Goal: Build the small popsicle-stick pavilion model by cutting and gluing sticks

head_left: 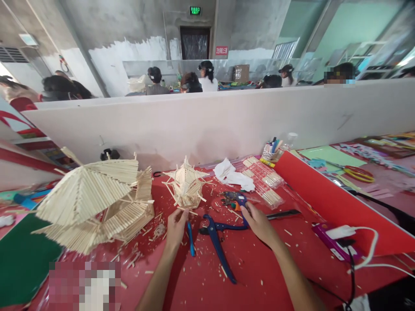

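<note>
left hand point(177, 226): pinched on thin stick point(188, 211), centre frame
thin stick: long axis about left-right, tip at base of small stick model point(186, 185), directly above the hand
right hand point(259, 224): fingertips on glue gun point(236, 199), up-left of the palm; can't tell if grip is closed
nearer model: left hand
between hands: blue cutters point(218, 246), lying flat
far left: large stick model point(94, 203), untouched

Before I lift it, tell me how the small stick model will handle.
The small stick model is probably light, being thin sticks with open gaps. Likely fragile: loose ends jut out and broken bits litter the red table.
</note>
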Motion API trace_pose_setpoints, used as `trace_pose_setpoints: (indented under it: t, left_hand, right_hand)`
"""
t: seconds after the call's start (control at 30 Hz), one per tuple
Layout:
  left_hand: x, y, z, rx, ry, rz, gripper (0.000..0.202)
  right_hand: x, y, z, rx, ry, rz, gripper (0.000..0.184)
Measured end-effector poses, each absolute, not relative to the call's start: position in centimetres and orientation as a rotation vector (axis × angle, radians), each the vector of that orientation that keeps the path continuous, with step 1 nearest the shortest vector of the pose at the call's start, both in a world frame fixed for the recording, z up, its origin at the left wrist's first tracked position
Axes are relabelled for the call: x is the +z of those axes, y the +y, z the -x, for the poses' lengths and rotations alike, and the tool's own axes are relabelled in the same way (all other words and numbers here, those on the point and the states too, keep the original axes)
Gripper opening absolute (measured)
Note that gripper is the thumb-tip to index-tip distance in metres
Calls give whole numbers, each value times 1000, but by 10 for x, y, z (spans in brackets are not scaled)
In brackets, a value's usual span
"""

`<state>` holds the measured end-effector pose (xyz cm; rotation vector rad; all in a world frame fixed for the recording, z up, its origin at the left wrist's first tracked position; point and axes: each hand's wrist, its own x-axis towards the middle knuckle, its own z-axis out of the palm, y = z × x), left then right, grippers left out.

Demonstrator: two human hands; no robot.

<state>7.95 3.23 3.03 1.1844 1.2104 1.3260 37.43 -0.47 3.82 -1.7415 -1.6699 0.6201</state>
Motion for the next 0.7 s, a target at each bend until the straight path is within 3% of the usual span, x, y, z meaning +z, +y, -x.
trace_pose_setpoints:
  t: [0.17,0.33,0.43,0.7]
  left_hand:
    - [22,34,-62,1387,1259,-1049,44]
    - [8,39,-60,1432,1244,-871,50]
    - [5,39,-61,1448,1241,-857,50]
    - [21,33,-63,1447,1316,-979,42]
  right_hand:
    - [44,-21,-353,1066,-1307,1165,30]
    - [49,-18,-322,1186,-1348,1041,42]
    - [56,-13,-306,1202,-1416,1030,47]
    - [56,-13,-256,949,-1464,1178,33]
